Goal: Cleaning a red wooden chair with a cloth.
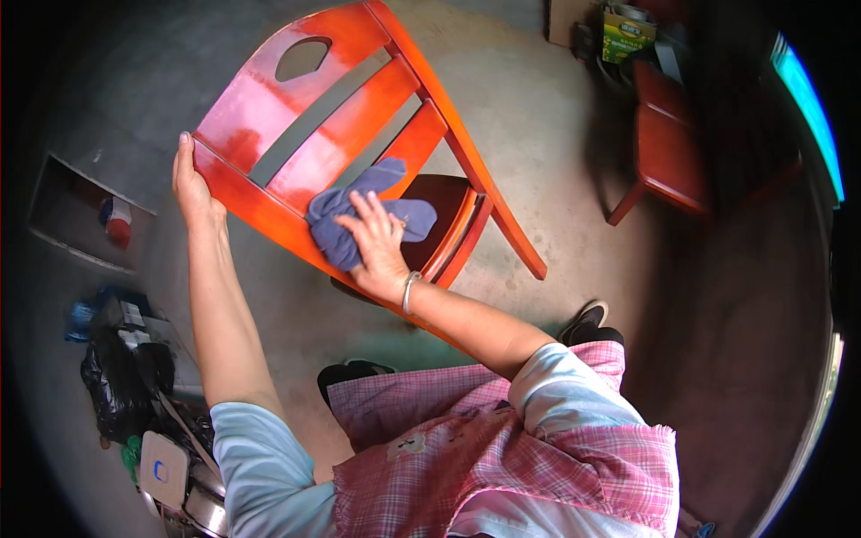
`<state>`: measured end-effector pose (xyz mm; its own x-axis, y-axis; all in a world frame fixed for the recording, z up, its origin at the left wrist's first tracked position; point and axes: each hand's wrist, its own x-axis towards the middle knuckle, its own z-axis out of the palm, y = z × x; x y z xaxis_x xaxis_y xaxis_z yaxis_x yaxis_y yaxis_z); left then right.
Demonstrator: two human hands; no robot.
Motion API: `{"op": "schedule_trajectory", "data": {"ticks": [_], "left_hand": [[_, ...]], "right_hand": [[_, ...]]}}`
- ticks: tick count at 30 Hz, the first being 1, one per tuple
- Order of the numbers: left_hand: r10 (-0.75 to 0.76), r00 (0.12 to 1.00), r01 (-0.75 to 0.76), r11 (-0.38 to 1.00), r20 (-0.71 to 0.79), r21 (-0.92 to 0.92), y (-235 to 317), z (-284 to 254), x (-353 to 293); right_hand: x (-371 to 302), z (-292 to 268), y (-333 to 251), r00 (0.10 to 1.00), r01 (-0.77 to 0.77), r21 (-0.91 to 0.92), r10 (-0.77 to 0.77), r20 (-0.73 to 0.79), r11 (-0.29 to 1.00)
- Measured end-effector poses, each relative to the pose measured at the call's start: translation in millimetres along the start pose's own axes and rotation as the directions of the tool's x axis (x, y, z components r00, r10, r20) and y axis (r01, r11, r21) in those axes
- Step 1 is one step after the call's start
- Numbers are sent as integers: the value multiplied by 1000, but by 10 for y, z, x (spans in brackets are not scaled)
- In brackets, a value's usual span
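Observation:
A glossy orange-red wooden chair (359, 103) is tilted in front of me, its slatted back turned up toward me. My left hand (192, 186) grips the left side rail of that back, the thumb showing along its outer edge. With bent fingers, my right hand (377, 242) holds a bunched blue-grey cloth (334, 235) against the lower slats. Loose ends of the cloth spread over the slats around my fingers. The dark red seat (437, 202) shows partly beyond the cloth. Light glares off the upper panel, which has a cut-out hole.
Another red wooden chair (668, 157) stands at the right, near a green and yellow box (626, 34). On the left lie black plastic bags (117, 386), a pale lid (164, 468) and metal pots (206, 511). A recess (76, 202) opens in the left wall. My shoe (587, 318) is on the concrete floor.

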<state>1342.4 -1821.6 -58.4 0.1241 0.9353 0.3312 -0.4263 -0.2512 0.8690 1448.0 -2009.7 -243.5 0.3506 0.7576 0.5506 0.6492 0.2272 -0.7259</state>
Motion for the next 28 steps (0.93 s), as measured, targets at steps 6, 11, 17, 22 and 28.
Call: {"op": "schedule_trajectory", "data": {"ticks": [6,11,17,22,28], "left_hand": [[5,1000,-5,1000,-8,26,29,107,52],[-7,1000,7,1000,18,30,102,45,54],[14,998,-18,998,62,55,14,230,27],[36,998,-41,996,55,83,163,265,17],[63,997,-66,996,51,62,96,404,84]], "right_hand": [[-363,-149,404,949,299,-37,-293,119,954],[-768,-508,1254,959,110,-422,15,282,900],[-361,-1279,1968,979,-192,-717,185,-88,671],[-271,-1283,2151,905,-423,-383,364,-218,822],[-750,-689,2033,868,-486,-389,483,-115,782]]}}
